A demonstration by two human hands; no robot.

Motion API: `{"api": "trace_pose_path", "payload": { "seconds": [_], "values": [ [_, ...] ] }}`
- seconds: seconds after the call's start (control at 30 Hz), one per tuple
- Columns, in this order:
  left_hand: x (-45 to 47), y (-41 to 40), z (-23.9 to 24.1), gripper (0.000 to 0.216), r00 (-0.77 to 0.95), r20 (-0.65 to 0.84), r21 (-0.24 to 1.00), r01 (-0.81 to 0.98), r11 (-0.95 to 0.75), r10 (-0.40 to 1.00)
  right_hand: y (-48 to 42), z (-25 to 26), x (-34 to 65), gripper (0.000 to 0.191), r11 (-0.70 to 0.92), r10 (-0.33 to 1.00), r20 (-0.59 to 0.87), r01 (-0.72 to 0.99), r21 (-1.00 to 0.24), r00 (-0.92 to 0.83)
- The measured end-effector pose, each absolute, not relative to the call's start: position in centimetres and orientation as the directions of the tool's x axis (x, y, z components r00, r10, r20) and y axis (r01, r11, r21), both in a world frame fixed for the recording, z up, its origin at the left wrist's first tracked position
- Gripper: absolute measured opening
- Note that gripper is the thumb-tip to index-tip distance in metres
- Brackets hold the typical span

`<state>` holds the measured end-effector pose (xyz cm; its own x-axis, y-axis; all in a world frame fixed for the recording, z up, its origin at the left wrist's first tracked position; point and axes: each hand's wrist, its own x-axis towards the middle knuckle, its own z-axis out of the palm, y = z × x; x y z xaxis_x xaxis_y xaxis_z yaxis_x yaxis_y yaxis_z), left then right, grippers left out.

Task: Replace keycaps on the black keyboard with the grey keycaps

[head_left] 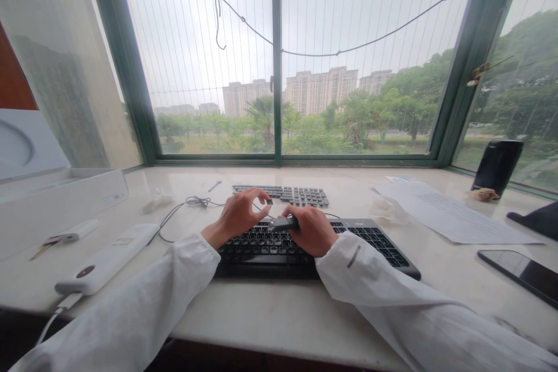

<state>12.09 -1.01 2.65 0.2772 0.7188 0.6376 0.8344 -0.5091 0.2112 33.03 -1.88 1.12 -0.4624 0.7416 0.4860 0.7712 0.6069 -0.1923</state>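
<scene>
The left hand (238, 216) is pinching a small key (269, 201). The right hand (312, 230) is gripping a dark tool (282, 224) over the keyboard (379, 242).

The pale counter (270, 314) carries a black keyboard (375, 241), papers (449, 215) and a phone (522, 273).

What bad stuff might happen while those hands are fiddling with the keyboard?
1. The left hand pinches a small dark piece with fingertips only; it might slip and drop among the keys of the black keyboard.
2. The right hand holds a dark tool just above the keys; a slip may scratch one.
3. The white power bank lies near the table's front edge with its cable hanging down; a snag could pull it off.
</scene>
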Motion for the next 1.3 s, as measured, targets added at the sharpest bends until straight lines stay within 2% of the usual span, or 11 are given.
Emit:
{"api": "trace_pose_path", "payload": {
  "seconds": [0.83,1.3],
  "values": [
    [11.5,-0.3,2.0,0.016,0.213,0.590,0.189,0.901,-0.389,0.779,-2.0,1.1,32.9,0.023,0.596,0.753,0.451,0.787,-0.160,-0.479],
    [11.3,0.0,1.8,0.017,0.291,0.596,0.213,0.842,-0.496,0.749,-2.2,1.3,32.8,0.023,0.588,0.761,0.439,0.794,-0.154,-0.478]
  ]
}}
